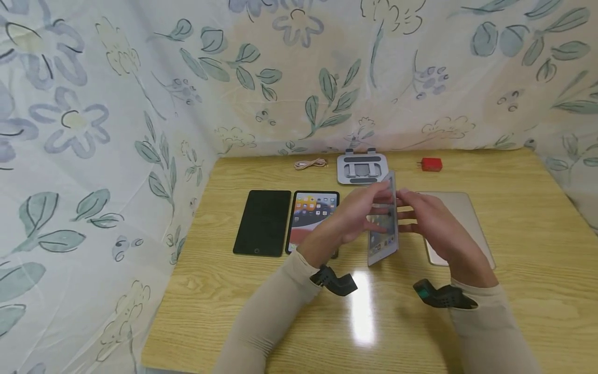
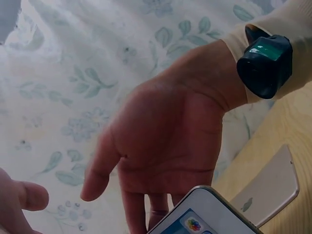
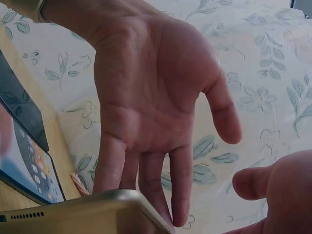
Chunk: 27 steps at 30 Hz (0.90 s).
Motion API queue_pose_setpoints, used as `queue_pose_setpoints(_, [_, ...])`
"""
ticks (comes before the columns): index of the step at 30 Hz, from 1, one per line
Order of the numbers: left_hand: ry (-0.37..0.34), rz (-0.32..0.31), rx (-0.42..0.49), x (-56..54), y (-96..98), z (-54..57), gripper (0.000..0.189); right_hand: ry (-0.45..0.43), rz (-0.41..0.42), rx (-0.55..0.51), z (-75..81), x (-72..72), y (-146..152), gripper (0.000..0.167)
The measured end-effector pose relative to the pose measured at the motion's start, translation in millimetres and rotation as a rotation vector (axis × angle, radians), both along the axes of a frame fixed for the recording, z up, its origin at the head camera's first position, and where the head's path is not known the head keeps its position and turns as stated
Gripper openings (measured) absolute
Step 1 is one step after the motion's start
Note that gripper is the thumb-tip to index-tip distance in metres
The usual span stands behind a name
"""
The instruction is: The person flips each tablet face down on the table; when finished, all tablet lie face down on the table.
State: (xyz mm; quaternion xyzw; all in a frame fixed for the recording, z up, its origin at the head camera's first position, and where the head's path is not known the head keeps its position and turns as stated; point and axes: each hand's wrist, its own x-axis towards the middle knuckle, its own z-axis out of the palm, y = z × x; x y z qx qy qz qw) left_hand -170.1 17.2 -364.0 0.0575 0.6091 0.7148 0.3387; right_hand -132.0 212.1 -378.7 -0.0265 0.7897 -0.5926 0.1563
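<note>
In the head view a white-framed tablet [image 1: 384, 240], its screen lit with app icons, stands steeply on edge between both hands. My left hand [image 1: 357, 208] is at the screen side, its fingers extended and reflected in the glass. Facing it, my right hand [image 1: 427, 221] has straight fingers at the back and edge of the tablet. The left wrist view shows the right palm [image 2: 170, 131] above the tablet's screen corner [image 2: 200, 209]. In the right wrist view, the left palm [image 3: 146, 92] appears above the gold back [image 3: 102, 212]. Fingertip contact is partly hidden.
Left on the wooden table [image 1: 201, 311] lie a dark tablet [image 1: 262, 223] and a lit tablet [image 1: 317, 208]. A gold tablet [image 1: 455, 218] lies face down at right. Behind are a coiled cable [image 1: 310, 163], a grey stand [image 1: 362, 169] and a red charger [image 1: 431, 164].
</note>
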Motion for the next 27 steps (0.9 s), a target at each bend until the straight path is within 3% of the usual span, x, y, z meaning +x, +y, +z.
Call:
queue_pose_setpoints(14, [-0.015,0.041,0.021,-2.9,-15.6,-1.0,0.064,0.009,0.019,0.026,4.5,-2.7,-18,0.072])
queue_pose_setpoints(27, [-0.016,0.045,0.027,-4.5,-29.6,-2.2,0.057,0.025,0.075,-0.055,0.3,-5.6,-24,0.069])
